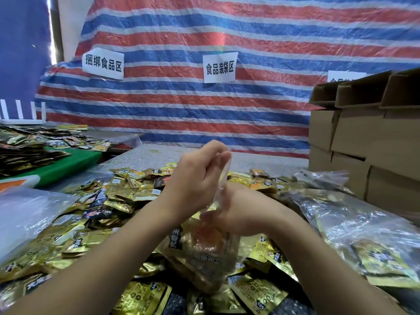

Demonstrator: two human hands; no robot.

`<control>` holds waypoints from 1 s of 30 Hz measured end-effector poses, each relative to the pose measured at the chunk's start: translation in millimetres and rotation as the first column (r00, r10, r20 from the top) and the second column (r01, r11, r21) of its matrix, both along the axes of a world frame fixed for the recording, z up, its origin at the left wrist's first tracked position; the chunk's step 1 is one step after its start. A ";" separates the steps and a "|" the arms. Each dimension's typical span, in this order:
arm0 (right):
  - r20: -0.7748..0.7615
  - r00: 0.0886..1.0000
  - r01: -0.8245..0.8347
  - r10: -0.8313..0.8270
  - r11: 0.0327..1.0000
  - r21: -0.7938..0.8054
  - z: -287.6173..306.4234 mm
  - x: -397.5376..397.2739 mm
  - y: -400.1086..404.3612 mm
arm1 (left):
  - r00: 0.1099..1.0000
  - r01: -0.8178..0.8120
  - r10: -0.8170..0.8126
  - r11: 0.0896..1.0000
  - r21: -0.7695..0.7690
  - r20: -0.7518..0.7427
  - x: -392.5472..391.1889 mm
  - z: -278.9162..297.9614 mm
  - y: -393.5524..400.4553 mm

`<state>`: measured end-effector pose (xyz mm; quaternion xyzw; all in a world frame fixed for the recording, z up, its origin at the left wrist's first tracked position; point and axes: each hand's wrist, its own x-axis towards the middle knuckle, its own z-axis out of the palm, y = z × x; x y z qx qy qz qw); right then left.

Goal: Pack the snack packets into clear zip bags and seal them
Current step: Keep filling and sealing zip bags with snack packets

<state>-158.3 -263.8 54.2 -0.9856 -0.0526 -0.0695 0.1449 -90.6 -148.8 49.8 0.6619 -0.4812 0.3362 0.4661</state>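
Observation:
A clear zip bag (202, 253) filled with gold snack packets hangs upright over the pile in front of me. My left hand (195, 178) pinches the bag's top strip at its upper end, fingers curled. My right hand (238, 210) grips the same strip lower down, with its fingers partly hidden behind the plastic. Loose gold and black snack packets (109, 201) cover the table all around the bag.
Filled clear bags (363, 226) lie at the right. Empty clear bags (29, 210) are stacked at the left. Stacked cardboard boxes (368, 137) stand at the right rear. A green table (68, 162) with more packets sits at the far left, and a striped tarp hangs behind.

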 end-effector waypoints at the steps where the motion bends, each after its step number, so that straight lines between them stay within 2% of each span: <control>1: -0.003 1.000 0.022 -0.022 0.998 0.066 -0.4 1.3 -4.1 | 1.000 -0.018 0.017 1.000 -0.015 -0.019 0.4 -0.1 -0.6; 3: -0.032 0.996 0.091 -0.085 0.948 0.305 -0.6 2.6 -16.8 | 0.996 -0.053 0.050 0.997 -0.047 -0.078 0.8 2.7 -0.1; 5: -0.021 0.983 0.163 -0.185 0.805 0.571 0.6 4.4 -32.4 | 0.989 -0.088 0.078 0.993 -0.074 -0.129 2.0 5.4 1.0; 6: 0.009 0.964 0.185 -0.267 0.690 0.700 2.0 6.0 -41.8 | 0.986 -0.102 0.088 0.991 -0.087 -0.145 2.8 5.8 1.8; 8: 0.021 0.883 0.175 -0.470 0.368 0.913 7.8 10.4 -63.7 | 0.982 -0.116 0.100 0.989 -0.096 -0.161 3.8 6.0 3.7; 9: -0.004 0.830 0.150 -0.558 0.217 0.965 10.8 12.4 -76.1 | 0.981 -0.115 0.099 0.989 -0.089 -0.167 4.0 6.1 4.4; 11: -0.073 0.749 0.092 -0.658 -0.005 0.996 11.6 14.3 -102.8 | 0.979 -0.111 0.099 0.992 -0.064 -0.178 3.4 5.8 4.6; 13: -0.139 0.759 0.040 -0.636 -0.168 0.985 1.3 16.5 -125.4 | 0.979 -0.109 0.100 0.993 -0.040 -0.179 2.6 5.1 4.0; 16: -0.267 0.788 0.058 -0.555 -0.365 0.929 -24.7 17.8 -140.9 | 0.980 -0.099 0.095 0.995 -0.011 -0.174 2.8 3.1 2.7; 20: -0.295 0.758 -0.013 -0.581 -0.466 0.885 -38.1 21.8 -146.6 | 0.980 -0.081 0.081 0.997 0.007 -0.184 3.6 2.3 3.9; 25: -0.189 0.780 -0.133 -0.596 -0.454 0.881 -32.1 20.3 -151.0 | 0.974 -0.071 0.085 0.995 0.074 -0.211 4.1 -0.3 3.2; 30: -0.219 0.765 -0.127 -0.606 -0.476 0.870 -34.8 17.4 -160.3 | 0.971 -0.086 0.119 0.983 0.161 -0.209 4.7 -3.1 1.9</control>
